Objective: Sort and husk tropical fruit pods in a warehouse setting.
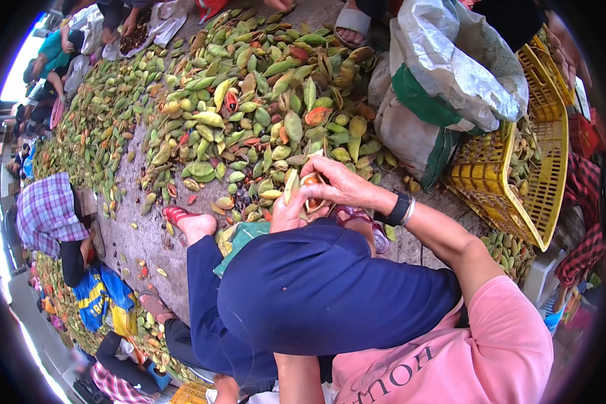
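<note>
In front of my knee, my left hand (pixel 286 214) is closed round a green pod (pixel 291 185) that is split open. My right hand (pixel 347 185) meets it from the right, its fingers bent over the pod's other side. Between the fingers shows a shiny orange-brown seed (pixel 311 180). The right fingertips are partly hidden, so how far they reach into the pod cannot be made out. Just beyond both hands spreads a wide heap of green and reddish pods (pixel 209 119), some of them split. Dark seeds (pixel 249 190) lie loose at its near edge.
To the right stand a white and green woven sack (pixel 444 67) and a tilted yellow plastic crate (pixel 552 168) with pods in it. A green cloth or bag (pixel 249 237) lies by my knee. Other people sit around the heap; a person in a checked shirt (pixel 50 212) is at left.
</note>
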A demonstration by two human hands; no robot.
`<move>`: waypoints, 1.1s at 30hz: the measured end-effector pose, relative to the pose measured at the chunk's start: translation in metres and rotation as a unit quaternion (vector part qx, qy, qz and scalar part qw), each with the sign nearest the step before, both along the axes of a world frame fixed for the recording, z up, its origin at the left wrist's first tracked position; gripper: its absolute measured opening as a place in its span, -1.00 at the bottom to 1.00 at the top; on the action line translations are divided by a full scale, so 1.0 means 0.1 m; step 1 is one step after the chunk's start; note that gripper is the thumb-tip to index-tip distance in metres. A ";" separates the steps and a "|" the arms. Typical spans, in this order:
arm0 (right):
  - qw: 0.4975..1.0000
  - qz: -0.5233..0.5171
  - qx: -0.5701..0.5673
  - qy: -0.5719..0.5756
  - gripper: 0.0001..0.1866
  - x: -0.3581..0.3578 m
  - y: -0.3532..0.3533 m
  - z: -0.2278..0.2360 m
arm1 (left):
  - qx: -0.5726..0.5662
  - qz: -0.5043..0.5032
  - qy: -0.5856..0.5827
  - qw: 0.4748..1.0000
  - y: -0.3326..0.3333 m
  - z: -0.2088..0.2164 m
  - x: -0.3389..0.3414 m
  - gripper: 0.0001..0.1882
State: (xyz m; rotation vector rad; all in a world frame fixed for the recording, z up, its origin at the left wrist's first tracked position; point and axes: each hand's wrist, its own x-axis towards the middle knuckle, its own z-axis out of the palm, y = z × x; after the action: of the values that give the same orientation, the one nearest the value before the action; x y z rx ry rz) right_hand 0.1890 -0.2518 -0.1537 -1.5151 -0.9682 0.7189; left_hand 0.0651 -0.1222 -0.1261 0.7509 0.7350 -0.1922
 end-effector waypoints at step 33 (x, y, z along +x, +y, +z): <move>0.981 0.065 0.015 0.183 -0.70 0.39 -0.36 0.34 | 0.058 -0.075 0.005 0.995 -0.07 0.22 0.13 -0.57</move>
State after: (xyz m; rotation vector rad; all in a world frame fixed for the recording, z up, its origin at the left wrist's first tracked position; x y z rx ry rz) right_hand 0.2283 -0.2883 -0.1195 -1.2433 -0.7982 1.0302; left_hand 0.0780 -0.1290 -0.1045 0.9166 0.7042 -0.2920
